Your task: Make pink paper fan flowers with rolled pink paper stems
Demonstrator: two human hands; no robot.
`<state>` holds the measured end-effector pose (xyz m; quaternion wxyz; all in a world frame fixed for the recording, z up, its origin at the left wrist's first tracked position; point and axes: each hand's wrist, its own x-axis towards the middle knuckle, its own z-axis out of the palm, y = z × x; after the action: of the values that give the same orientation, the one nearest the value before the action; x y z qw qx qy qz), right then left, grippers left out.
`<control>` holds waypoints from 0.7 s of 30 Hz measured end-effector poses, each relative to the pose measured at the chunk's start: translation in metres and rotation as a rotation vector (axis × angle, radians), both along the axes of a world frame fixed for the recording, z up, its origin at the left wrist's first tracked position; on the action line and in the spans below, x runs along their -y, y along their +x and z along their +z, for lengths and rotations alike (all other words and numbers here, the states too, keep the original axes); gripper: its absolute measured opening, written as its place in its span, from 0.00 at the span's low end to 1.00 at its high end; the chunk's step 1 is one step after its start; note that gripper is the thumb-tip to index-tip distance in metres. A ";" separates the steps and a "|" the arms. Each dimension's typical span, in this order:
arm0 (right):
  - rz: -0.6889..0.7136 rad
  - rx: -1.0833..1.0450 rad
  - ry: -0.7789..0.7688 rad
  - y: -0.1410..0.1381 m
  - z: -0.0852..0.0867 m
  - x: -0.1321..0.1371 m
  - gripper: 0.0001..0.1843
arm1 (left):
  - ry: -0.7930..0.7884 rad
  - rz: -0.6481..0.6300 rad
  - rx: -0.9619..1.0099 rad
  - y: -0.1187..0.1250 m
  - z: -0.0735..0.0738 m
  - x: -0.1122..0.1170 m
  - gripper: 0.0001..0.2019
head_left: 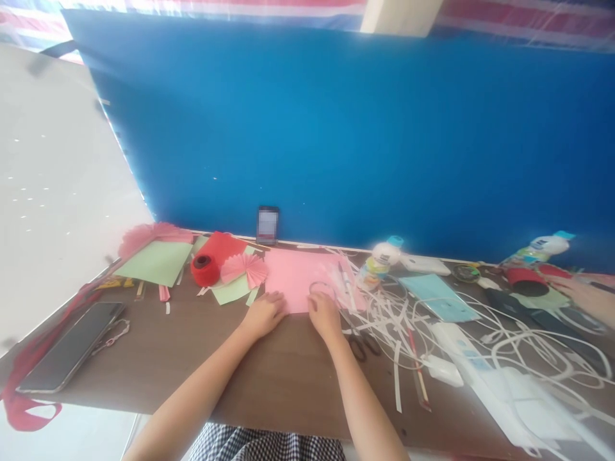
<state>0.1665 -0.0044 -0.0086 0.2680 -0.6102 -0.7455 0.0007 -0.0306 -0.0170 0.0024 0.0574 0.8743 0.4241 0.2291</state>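
A sheet of pink paper (pixel 293 272) lies flat on the brown table in front of me. My left hand (pixel 266 314) is at its near left corner, fingers closed on the paper's edge. Farther right along the same edge, my right hand (pixel 323 312) also has its fingers closed on the sheet. Just beyond the right fingertips is a thin ring-shaped outline, too blurred to name. To the right of my right wrist lie dark-handled scissors (pixel 364 346). A pleated pink paper fan (pixel 244 270) and green paper (pixel 231 290) sit left of the sheet.
A red yarn spool (pixel 205 271) and a large phone (pixel 72 349) are on the left. A small phone (pixel 268 225) leans against the blue partition (pixel 312 128). Rightward are a bottle (pixel 379 262), tangled white strips and cables, a power strip (pixel 473 378) and another person's hand (pixel 589 296).
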 end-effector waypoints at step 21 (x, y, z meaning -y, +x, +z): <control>0.223 -0.083 0.170 -0.001 0.024 0.011 0.20 | 0.173 0.059 0.484 -0.005 -0.003 -0.007 0.12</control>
<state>0.1654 -0.0155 0.0156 0.3477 -0.4981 -0.7943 -0.0072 -0.0358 -0.0100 -0.0010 0.0757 0.7828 0.4023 0.4687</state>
